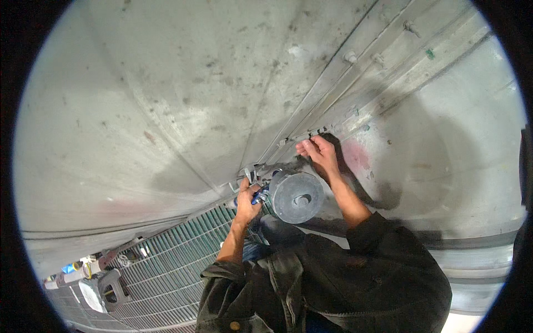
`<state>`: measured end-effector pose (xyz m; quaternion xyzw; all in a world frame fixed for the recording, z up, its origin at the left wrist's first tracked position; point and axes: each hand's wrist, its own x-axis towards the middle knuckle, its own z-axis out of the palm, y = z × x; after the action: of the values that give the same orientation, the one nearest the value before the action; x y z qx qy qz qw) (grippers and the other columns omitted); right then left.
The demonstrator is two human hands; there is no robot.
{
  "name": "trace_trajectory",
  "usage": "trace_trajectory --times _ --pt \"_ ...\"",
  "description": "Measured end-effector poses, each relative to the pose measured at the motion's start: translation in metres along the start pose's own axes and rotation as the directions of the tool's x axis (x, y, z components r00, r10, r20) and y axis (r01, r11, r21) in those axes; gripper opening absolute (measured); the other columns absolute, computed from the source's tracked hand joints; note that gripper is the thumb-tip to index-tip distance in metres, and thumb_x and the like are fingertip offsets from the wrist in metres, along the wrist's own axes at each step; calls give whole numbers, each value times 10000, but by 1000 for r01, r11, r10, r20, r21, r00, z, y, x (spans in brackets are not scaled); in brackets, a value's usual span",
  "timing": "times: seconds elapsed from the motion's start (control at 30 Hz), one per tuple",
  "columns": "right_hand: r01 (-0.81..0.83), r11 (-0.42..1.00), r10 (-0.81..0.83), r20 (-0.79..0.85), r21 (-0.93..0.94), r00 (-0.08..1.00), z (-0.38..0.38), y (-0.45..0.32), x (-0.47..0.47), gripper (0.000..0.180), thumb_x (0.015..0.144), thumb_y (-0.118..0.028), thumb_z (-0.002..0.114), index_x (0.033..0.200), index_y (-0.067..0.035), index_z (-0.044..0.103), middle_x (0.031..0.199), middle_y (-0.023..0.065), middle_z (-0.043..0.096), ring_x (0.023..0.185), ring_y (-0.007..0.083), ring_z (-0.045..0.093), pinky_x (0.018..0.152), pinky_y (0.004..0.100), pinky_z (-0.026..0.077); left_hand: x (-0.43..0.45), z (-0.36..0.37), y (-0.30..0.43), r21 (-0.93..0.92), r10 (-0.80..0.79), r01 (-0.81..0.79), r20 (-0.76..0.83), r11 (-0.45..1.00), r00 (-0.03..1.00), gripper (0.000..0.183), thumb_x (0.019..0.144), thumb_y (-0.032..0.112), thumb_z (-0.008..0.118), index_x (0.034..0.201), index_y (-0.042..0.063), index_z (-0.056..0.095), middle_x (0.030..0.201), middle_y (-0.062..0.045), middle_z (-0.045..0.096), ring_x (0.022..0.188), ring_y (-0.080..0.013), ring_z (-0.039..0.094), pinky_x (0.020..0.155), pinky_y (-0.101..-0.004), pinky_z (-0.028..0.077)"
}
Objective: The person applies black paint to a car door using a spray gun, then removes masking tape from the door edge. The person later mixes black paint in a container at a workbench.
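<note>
My left hand (248, 204) is closed around the body of a blue-and-metal spray gun (260, 195). A round grey cup with a lid (297, 199) sits on the gun, to the right of that hand. My right hand (318, 153) is raised beyond the cup, its fingers loosely bent and nothing visible in them. Its fingertips are close to a row of small metal clips (304, 135) along the panel seam; whether they touch is unclear. Light metal brackets (250, 172) stand just past my left hand, and the cup hides part of the surface below.
A large grey, stained panel (175, 95) rises ahead, joined to a curved panel (420, 166) at right. Bolts (411, 27) project from the seam. At lower left is a metal grating (175, 258) with a grey-and-white step stool (102, 291) and scattered items along its edge.
</note>
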<state>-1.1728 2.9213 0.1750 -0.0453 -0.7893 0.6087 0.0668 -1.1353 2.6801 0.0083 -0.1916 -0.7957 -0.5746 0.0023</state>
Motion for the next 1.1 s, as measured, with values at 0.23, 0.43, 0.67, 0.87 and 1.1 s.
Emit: trace_trajectory --times 0.23,0.43,0.67,0.87,1.1 --pt "132 988 -130 28 -78 991 0 0 15 272 1008 -226 566 975 17 685 905 90 732 777 148 689 698 277 544 5 13 -2 125 -9 22 -101 992 995 259 716 63 678 966 -5 678 1133 -252 555 1075 -459 549 933 -443 448" --pt "-14 986 24 57 -167 998 -11 10 17 293 982 -300 591 845 -48 653 759 45 671 644 123 609 595 310 485 13 16 -12 44 16 -9 -149 999 989 318 709 50 713 1021 6 674 1021 -211 562 1002 -410 574 877 -423 464" --pt "-96 973 91 35 212 995 -11 -15 11 334 998 -363 580 980 -36 648 803 33 660 667 138 606 607 266 480 5 6 -18 110 28 -20 -69 994 997 268 714 2 708 977 49 708 1006 -171 518 957 -373 557 860 -423 462" --pt "-308 940 288 147 144 946 -24 13 -18 391 975 -382 622 1184 -53 652 951 31 699 761 150 639 664 292 513 2 8 -10 50 77 -73 -92 996 993 172 770 84 666 936 48 688 1002 -205 523 942 -438 570 843 -457 473" --pt "-660 539 475 459 522 751 79 115 -98 343 912 -312 716 1202 -160 613 1101 4 660 1077 188 586 923 393 441 9 8 5 96 3 -6 36 995 999 263 678 46 710 938 40 669 1024 -201 517 1015 -432 535 879 -466 458"
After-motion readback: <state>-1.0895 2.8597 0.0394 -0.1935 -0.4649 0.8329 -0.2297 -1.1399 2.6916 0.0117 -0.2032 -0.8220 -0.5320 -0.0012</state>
